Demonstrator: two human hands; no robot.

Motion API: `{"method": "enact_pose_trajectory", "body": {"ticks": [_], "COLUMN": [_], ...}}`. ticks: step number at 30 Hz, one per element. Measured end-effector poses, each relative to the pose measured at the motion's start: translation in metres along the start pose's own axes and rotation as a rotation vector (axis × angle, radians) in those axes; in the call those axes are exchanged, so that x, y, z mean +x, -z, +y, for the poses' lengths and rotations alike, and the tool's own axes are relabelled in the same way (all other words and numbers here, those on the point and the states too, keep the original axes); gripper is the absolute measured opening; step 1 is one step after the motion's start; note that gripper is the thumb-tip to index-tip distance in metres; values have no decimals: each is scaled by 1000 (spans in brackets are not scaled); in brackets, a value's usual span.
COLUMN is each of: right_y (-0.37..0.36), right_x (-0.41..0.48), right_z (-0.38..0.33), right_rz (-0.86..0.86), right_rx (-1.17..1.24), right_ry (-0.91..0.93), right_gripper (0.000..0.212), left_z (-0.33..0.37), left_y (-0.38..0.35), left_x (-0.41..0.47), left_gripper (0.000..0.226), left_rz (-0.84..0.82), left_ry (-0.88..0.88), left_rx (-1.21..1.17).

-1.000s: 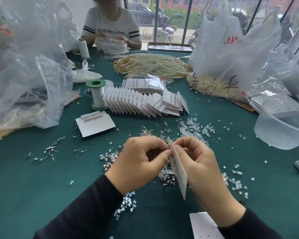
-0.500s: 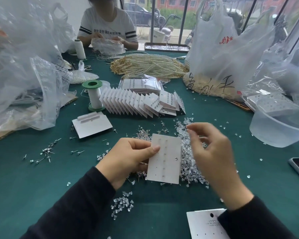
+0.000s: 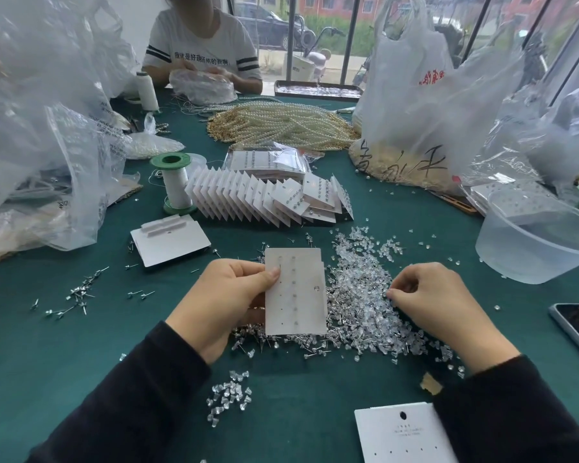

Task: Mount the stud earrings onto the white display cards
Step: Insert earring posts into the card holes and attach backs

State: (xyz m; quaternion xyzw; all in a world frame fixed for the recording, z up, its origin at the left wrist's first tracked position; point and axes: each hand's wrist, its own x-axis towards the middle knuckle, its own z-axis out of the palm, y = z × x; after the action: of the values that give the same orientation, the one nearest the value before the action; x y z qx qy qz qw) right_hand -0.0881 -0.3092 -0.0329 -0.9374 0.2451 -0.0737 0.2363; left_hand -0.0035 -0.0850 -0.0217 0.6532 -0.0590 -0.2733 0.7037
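Right hand (image 3: pixel 438 305) dropped onto clear backs pile (image 3: pixel 365 295) (fingertips pinched); left hand (image 3: pixel 224 295) grips card (image 3: pixel 296 305).

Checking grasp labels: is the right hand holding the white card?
No, the white card is pinched by the left hand alone, while the right hand is off to the side, picking at the pile of clear backs.

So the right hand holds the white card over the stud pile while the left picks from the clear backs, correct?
No, the hands are swapped. In the head view the left hand holds the white card, and the right hand picks at the clear backs.
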Motion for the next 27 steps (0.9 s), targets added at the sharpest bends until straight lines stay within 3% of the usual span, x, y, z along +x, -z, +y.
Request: {"method": "enact_pose_trajectory", "body": {"ticks": [7,19,27], "right_y": [2,5,15], "right_x": [-1,-11,-21], "right_z": [-5,-18,-35], "right_rz": [152,198,207], "right_rx": [166,518,792], "right_ry": [29,143,252], "right_gripper": [9,12,7], "left_z": [-1,-7,-12], "left_y": [-1,-4,-11], "left_x": [0,2,0], "left_gripper": [10,14,13], "left_rz": [19,25,67], "left_ry": [-7,5,-116], "left_rx": [-48,-100,30]}}
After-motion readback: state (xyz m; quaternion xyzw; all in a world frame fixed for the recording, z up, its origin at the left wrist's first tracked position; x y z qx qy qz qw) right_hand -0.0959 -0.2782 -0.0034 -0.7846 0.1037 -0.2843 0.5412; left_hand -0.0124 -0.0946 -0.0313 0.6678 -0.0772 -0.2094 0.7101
